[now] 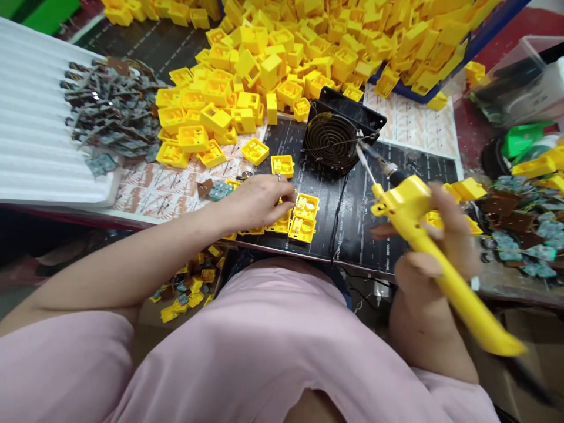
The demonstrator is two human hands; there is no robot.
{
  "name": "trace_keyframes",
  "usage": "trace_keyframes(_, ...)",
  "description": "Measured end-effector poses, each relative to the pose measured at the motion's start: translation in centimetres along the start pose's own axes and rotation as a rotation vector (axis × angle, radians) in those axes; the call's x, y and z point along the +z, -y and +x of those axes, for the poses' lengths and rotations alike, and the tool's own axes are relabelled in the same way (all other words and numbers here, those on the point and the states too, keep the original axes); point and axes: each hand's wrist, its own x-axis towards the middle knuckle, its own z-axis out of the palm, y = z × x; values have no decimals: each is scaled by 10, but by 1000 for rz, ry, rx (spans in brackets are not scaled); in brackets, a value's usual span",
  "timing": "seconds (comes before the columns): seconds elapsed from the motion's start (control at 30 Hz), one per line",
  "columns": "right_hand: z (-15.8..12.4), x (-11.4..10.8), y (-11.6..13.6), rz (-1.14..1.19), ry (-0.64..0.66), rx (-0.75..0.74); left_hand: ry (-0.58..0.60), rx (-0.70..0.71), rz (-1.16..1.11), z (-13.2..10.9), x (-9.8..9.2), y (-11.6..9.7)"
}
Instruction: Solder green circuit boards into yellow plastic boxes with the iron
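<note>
My right hand [440, 252] is wrapped around a yellow soldering gun [449, 273], slightly blurred. Its metal tip points up and left, close to the round grille of a black fan [332, 138]. Over a row of small open yellow plastic housings [304, 217] at the table's front edge, my left hand [259, 200] is lowered with fingers curled and thumb pressed in. What lies between those fingertips is hidden. Just left of that hand is a small green circuit board [220, 190]. Two more housings [282, 165] sit just beyond it.
A big heap of yellow housings [264, 64] fills the back, partly in a blue bin [409, 91]. Wired circuit boards [114, 111] are piled on white foam [30, 117] at left. More boards [533, 229] lie at right. A black cable [338, 217] runs from the fan over the front edge.
</note>
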Motion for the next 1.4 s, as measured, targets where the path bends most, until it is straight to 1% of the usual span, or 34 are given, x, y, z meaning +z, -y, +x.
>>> trace_keyframes(0.03,3,-5,-4,-18,-126,-25,46,-29,34,4,4,-1)
trace_keyframes(0.1,7,-12,-16,-3,-388,-67,100,-87,81,9,11,-6)
trace_keyframes(0.13,7,-14,-22,9,-472,-61,116,-113,98,10,13,-9)
trace_keyframes(0.17,5,-15,-28,16,-523,-33,132,-132,113,11,13,-11)
trace_keyframes(0.2,2,-16,-32,15,-516,12,148,-146,124,12,12,-13)
trace_keyframes(0.23,-2,-17,-34,8,-442,70,163,-157,136,13,11,-15)
trace_keyframes(0.27,-7,-18,-34,-2,-322,121,181,-166,149,14,9,-16)
trace_keyframes(0.3,-11,-18,-32,-13,-178,142,199,-172,165,15,8,-17)
trace_keyframes(0.37,-16,-18,-27,-11,80,86,228,-166,198,18,5,-17)
trace_keyframes(0.4,-16,-17,-24,4,153,25,240,-155,214,19,5,-17)
trace_keyframes(0.43,-15,-15,-21,29,187,-44,246,-138,227,20,5,-17)
trace_keyframes(0.5,-12,-10,-18,78,232,-151,242,-104,243,22,5,-15)
trace_keyframes(0.53,-10,-7,-18,92,255,-176,235,-91,246,23,5,-14)
trace_keyframes(0.6,-6,-1,-18,94,297,-204,221,-68,249,24,6,-12)
trace_keyframes(0.7,0,4,-17,95,322,-237,224,-44,260,26,5,-11)
trace_keyframes(0.8,9,6,-15,85,389,-321,258,-57,284,28,1,-15)
trace_keyframes(0.9,17,4,-13,59,455,-396,297,-98,307,31,-3,-19)
trace_keyframes(0.97,21,2,-13,53,450,-398,319,-111,316,33,-5,-21)
trace_keyframes(1.1,22,5,-13,63,396,-350,334,-103,332,34,-5,-22)
trace_keyframes(1.2,22,7,-12,69,418,-381,341,-102,342,35,-6,-21)
trace_keyframes(1.27,22,5,-12,78,422,-384,355,-101,350,35,-7,-21)
trace_keyframes(1.4,19,-7,-12,25,323,-238,351,-100,355,36,-7,-22)
